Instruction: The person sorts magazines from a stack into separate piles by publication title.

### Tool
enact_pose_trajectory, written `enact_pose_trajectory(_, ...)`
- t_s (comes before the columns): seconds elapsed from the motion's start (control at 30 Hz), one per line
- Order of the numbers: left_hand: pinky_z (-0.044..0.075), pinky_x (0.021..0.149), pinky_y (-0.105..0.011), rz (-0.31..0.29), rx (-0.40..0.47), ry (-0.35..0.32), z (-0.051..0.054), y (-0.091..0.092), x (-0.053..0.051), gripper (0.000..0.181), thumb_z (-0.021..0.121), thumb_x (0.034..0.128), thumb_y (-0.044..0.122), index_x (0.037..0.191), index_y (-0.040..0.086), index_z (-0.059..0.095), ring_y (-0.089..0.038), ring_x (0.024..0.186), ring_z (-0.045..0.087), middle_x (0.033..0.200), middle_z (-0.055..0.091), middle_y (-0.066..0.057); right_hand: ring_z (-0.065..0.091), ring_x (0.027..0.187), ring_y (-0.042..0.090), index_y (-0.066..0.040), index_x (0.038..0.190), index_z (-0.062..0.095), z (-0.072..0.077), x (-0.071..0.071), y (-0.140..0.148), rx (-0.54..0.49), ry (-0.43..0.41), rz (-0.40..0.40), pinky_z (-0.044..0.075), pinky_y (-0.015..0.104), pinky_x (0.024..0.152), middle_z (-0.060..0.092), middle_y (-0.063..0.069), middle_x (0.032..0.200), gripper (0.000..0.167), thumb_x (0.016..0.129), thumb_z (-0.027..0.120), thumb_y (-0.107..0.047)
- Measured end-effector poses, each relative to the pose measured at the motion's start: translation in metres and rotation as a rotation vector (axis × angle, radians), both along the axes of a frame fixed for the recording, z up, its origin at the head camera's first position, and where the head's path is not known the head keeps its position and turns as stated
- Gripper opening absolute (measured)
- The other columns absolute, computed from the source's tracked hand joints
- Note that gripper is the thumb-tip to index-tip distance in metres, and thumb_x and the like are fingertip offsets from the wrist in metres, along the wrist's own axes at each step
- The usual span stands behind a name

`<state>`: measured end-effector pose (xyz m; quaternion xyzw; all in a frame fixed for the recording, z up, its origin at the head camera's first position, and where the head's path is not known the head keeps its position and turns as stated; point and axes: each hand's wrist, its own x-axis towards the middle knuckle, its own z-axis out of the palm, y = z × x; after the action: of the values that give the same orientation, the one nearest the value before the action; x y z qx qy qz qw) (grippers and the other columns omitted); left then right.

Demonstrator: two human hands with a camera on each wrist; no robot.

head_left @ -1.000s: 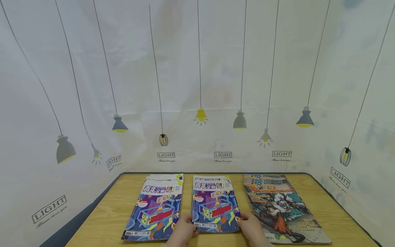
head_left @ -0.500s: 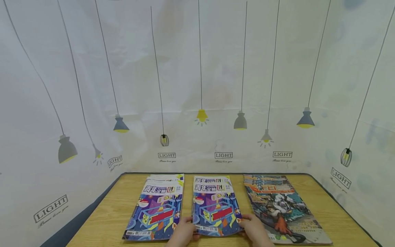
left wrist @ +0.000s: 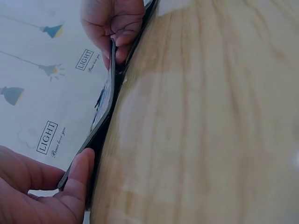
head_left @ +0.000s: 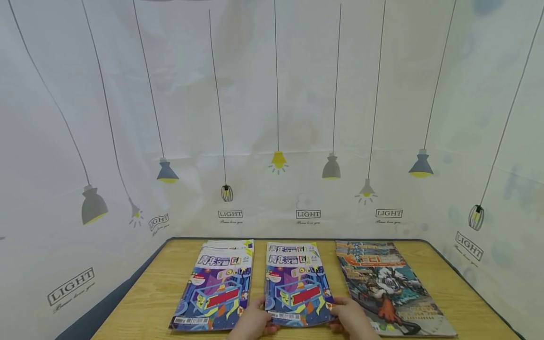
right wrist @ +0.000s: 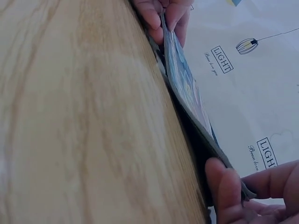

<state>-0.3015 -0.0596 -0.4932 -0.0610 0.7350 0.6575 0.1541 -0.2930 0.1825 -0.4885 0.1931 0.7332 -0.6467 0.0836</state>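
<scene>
The middle magazine (head_left: 297, 290), with a purple and blue cover, overlaps a matching magazine (head_left: 289, 247) behind it. My left hand (head_left: 252, 321) pinches its near left corner, and my right hand (head_left: 352, 318) pinches the near right one. Seen from the left wrist, the magazine's edge (left wrist: 106, 109) curves between my two hands, sagging in the middle. In the right wrist view, fingers of my right hand (right wrist: 252, 196) lie on both sides of the corner, and a dark gap shows under the magazine (right wrist: 187, 88).
On the left lies a pile of like magazines (head_left: 214, 293). A pile of larger comic-style magazines (head_left: 391, 293) lies on the right, close by my right hand. Beneath everything is a wooden table (head_left: 144, 283), and a white curtain (head_left: 272, 94) printed with lamps surrounds it.
Both hands have drawn the middle magazine a little towards me, so more of the one behind it shows. The side piles stay in place.
</scene>
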Motion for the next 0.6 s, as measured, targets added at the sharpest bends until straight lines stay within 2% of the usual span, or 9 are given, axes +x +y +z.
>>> enact_pose_trajectory(0.17, 0.056, 0.067, -0.029, 0.010, 0.058, -0.034, -0.0003, -0.0011, -0.0015, 0.057, 0.042, 0.0915, -0.011, 0.143, -0.016, 0.018, -0.024, 0.074, 0.064, 0.102, 0.058, -0.020, 0.064, 0.061, 0.018, 0.020, 0.135, 0.032, -0.0029, 0.0011, 0.0021, -0.075, 0.008, 0.021, 0.052, 0.024, 0.054, 0.064, 0.017, 0.089, 0.051, 0.086, 0.046, 0.010)
enact_pose_trajectory(0.33, 0.056, 0.069, -0.029, 0.019, 0.065, -0.046, 0.0009, -0.0004, -0.0005, 0.057, 0.042, 0.0921, -0.012, 0.144, -0.015, 0.018, -0.024, 0.077, 0.064, 0.105, 0.057, -0.022, 0.065, 0.065, 0.020, 0.022, 0.136, 0.029, -0.0040, 0.0034, 0.0029, -0.123, 0.038, 0.048, 0.054, 0.027, 0.058, 0.066, 0.014, 0.090, 0.051, 0.087, 0.042, 0.014)
enact_pose_trajectory(0.47, 0.056, 0.071, -0.031, 0.025, 0.066, -0.006, 0.0033, -0.0001, 0.0024, 0.058, 0.042, 0.0905, -0.014, 0.143, -0.015, 0.019, -0.023, 0.081, 0.064, 0.112, 0.055, -0.025, 0.064, 0.068, 0.020, 0.021, 0.138, 0.027, -0.0028, 0.0063, 0.0020, -0.146, 0.060, 0.052, 0.054, 0.029, 0.060, 0.066, 0.015, 0.093, 0.051, 0.089, 0.039, 0.015)
enact_pose_trajectory(0.6, 0.056, 0.071, -0.031, 0.023, 0.086, 0.029, 0.0060, -0.0019, 0.0035, 0.060, 0.043, 0.0890, -0.015, 0.144, -0.015, 0.019, -0.022, 0.081, 0.064, 0.115, 0.053, -0.027, 0.063, 0.069, 0.020, 0.020, 0.139, 0.027, -0.0003, 0.0088, -0.0003, -0.161, 0.074, 0.024, 0.054, 0.030, 0.062, 0.065, 0.016, 0.094, 0.052, 0.089, 0.041, 0.016)
